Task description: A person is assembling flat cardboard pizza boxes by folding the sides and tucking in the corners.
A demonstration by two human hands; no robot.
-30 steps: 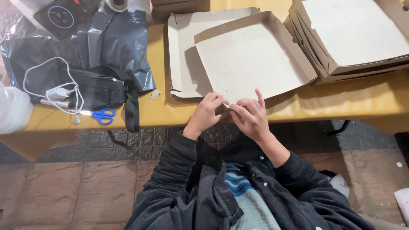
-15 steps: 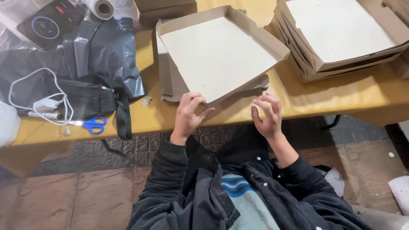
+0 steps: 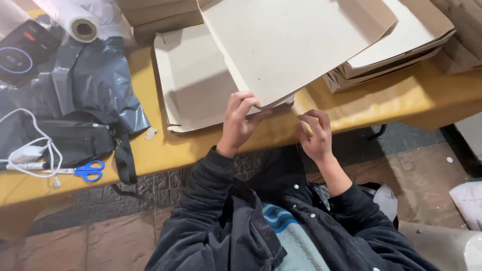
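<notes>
My left hand (image 3: 242,119) grips the near corner of a shallow grey cardboard box tray (image 3: 291,45), which is tilted up off the yellow table (image 3: 381,98). My thumb is under the corner and my fingers are on top. My right hand (image 3: 314,133) hovers at the table's front edge just right of that corner, fingers loosely bent, holding nothing. A second flat cardboard tray (image 3: 193,85) lies on the table under the raised one.
A stack of folded cardboard boxes (image 3: 411,42) sits at the right. To the left are a black plastic bag (image 3: 95,80), a black pouch (image 3: 75,143), blue-handled scissors (image 3: 88,170), a white cable (image 3: 30,150) and a roll of clear film (image 3: 75,22).
The box tray has been raised and swung farther out over the table. My right hand has come off it and dropped to the table edge, while my left keeps the near corner.
</notes>
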